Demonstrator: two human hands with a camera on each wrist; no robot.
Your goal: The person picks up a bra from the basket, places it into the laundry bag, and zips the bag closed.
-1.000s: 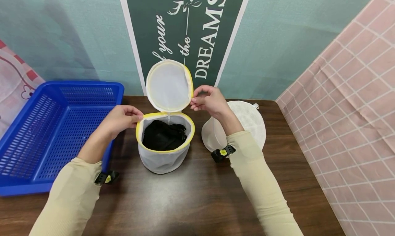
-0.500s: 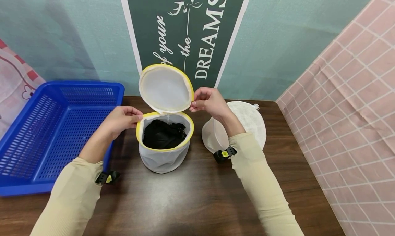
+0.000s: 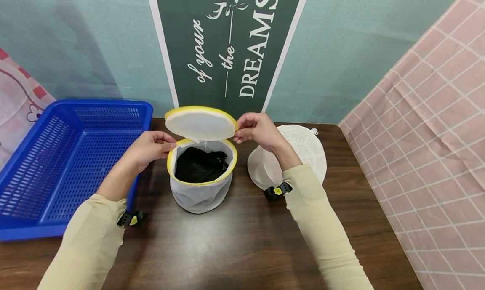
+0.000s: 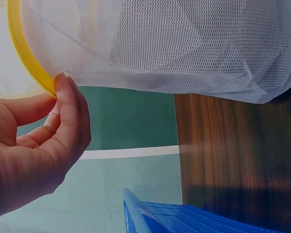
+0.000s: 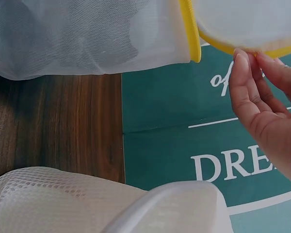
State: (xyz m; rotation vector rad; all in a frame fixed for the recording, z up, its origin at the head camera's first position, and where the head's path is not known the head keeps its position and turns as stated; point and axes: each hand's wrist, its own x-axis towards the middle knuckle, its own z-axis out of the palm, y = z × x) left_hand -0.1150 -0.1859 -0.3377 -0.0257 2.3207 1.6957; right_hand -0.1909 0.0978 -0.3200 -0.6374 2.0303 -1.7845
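A white mesh laundry bag (image 3: 201, 197) with a yellow zipper rim stands upright on the table, black cloth (image 3: 198, 166) bunched inside it. Its round lid (image 3: 201, 126) is tilted above the mouth, joined at the back. My left hand (image 3: 147, 149) pinches the yellow rim at the left side of the mouth; the left wrist view shows thumb and fingertips meeting on that rim (image 4: 26, 58). With my right hand (image 3: 257, 130) I pinch the right edge of the lid, also visible in the right wrist view, where fingertips hold the lid's yellow edge (image 5: 218, 44).
A blue plastic basket (image 3: 102, 155) stands to the left. Behind my right forearm lies a second white mesh bag (image 3: 307, 149) with a zipper pull. A teal cloth with a printed green panel (image 3: 250, 50) hangs at the back, and a pink checked cloth (image 3: 428, 126) on the right.
The lid has swung forward and down from nearly upright toward the bag's mouth, with my right hand lowering slightly along with it. My left hand has stayed on the rim.
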